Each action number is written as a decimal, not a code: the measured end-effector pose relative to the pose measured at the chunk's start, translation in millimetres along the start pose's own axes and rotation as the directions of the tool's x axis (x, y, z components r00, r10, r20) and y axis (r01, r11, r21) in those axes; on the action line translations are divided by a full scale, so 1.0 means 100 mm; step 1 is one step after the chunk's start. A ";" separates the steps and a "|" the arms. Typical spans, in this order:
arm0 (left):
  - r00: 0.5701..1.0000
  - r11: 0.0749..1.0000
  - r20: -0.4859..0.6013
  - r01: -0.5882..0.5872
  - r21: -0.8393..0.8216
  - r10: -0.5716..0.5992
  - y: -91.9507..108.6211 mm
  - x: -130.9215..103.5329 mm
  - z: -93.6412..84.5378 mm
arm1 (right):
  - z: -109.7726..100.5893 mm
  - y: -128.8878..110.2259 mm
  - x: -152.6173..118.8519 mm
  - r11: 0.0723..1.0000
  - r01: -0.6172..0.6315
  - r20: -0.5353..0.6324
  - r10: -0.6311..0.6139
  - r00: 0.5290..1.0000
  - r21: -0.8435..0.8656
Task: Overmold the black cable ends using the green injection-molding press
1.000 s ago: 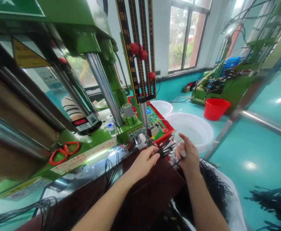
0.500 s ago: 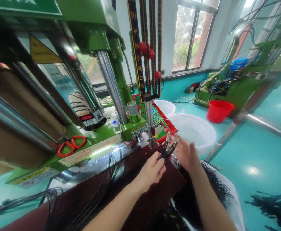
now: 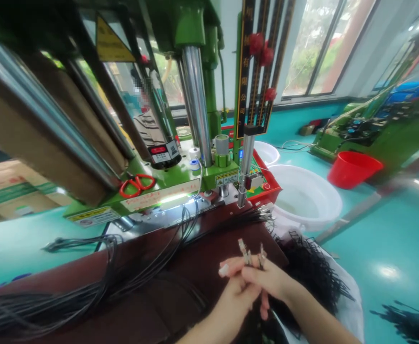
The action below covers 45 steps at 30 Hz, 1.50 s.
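Observation:
My left hand (image 3: 233, 298) and my right hand (image 3: 276, 279) are pressed together above the front of the dark red table. Both close around a few black cables, whose metal plugs (image 3: 244, 248) stick up between the fingers. A white covering shows on one fingertip. Most of the held cable is hidden behind the hands. Beyond them, a bundle of black cables (image 3: 238, 220) lies along the table with its metal ends pointing right. More long black cables (image 3: 48, 306) are heaped at the left.
A green press (image 3: 166, 184) stands behind the table, red-handled scissors (image 3: 137, 185) on its base. Right of it are a control panel (image 3: 256, 177), a white tub (image 3: 303, 196) and a red bucket (image 3: 355, 169). A white sack (image 3: 349, 286) with black parts sits at right.
My hands have moved down and closer to me, and the right one has gone from spread to closed around the cables. A cable bundle now lies near the control panel. The view has shifted left.

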<state>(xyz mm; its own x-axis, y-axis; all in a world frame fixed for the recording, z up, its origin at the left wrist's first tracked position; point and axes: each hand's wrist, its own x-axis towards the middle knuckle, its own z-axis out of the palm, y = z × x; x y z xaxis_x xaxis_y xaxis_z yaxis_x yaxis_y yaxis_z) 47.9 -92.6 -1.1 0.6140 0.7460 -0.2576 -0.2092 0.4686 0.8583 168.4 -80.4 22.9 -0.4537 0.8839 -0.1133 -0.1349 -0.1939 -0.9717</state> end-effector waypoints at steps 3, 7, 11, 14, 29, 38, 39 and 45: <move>1.000 0.996 -0.005 0.010 -0.088 -0.011 0.01 0.03 0.04 | -0.11 -0.13 0.08 0.981 0.132 -0.078 -0.122 0.989 0.139; 0.999 0.998 -0.010 0.043 -0.044 -0.044 0.06 0.07 0.11 | -0.31 -0.52 0.19 0.952 0.303 -0.062 -0.306 0.950 -0.042; 0.999 1.000 -0.018 0.030 0.005 -0.029 0.11 0.12 0.15 | -0.35 -0.76 0.16 0.893 0.119 0.138 -0.065 0.988 -0.435; 0.999 1.000 -0.037 0.006 -0.021 -0.007 0.12 0.16 0.13 | -0.34 -0.77 0.14 0.837 0.133 0.171 -0.048 0.984 -0.531; 0.991 0.962 -0.129 -0.004 -0.275 -0.033 0.16 0.14 0.04 | -0.20 -0.60 0.49 0.622 0.151 0.313 0.159 0.937 -0.768; 0.928 0.932 -0.368 -0.181 -0.315 0.056 0.26 0.01 -0.54 | -0.39 -0.32 1.41 0.176 0.078 0.039 -0.213 0.976 -0.981; 0.923 0.935 -0.379 -0.188 -0.301 0.063 0.27 0.00 -0.59 | -0.42 -0.27 1.53 0.101 0.036 0.013 -0.222 0.975 -0.994; 0.906 0.952 -0.413 -0.203 -0.230 0.094 0.23 -0.04 -0.66 | -0.41 -0.15 1.82 -0.057 -0.010 -0.002 -0.139 0.990 -0.998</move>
<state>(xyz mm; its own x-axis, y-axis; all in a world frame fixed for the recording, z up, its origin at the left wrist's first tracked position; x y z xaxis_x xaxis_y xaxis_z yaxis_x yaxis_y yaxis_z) -9.8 -52.9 -9.5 0.2221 0.9151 -0.3364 -0.4989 0.4031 0.7672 124.0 101.1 8.3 -0.4288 0.9031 0.0227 0.8917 0.4271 -0.1502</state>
